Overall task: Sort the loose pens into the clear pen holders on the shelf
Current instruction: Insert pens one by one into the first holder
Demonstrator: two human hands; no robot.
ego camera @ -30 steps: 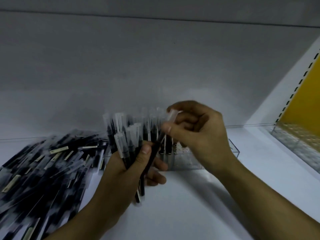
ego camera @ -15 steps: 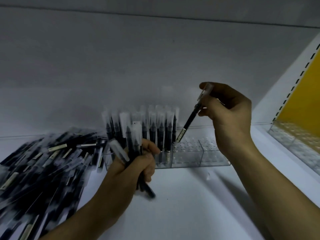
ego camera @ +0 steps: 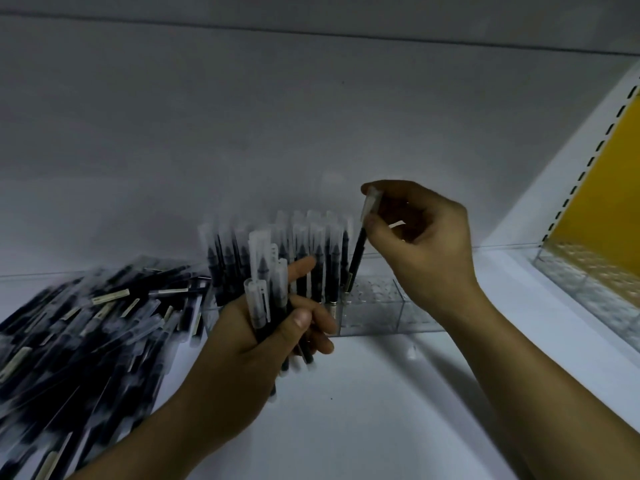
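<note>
A dim, bluish scene is shown. The pile of loose pens point(ego camera: 86, 327) at left is smeared by blur; soft shadows are cast on the shelf point(ego camera: 363, 427); edges are bowed by wide-angle distortion.

The pen holder point(ego camera: 377, 311) is seen to be of clear, glossy plastic. The pens point(ego camera: 266, 292) are noted with dark barrels and frosted translucent plastic caps. The shelf point(ego camera: 363, 410) is finished smooth, matt white.

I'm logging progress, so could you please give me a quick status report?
Right hand pinches one pen, tip at clear holder. Left hand grips pen bundle. Loose pile left, out of the way.
</note>
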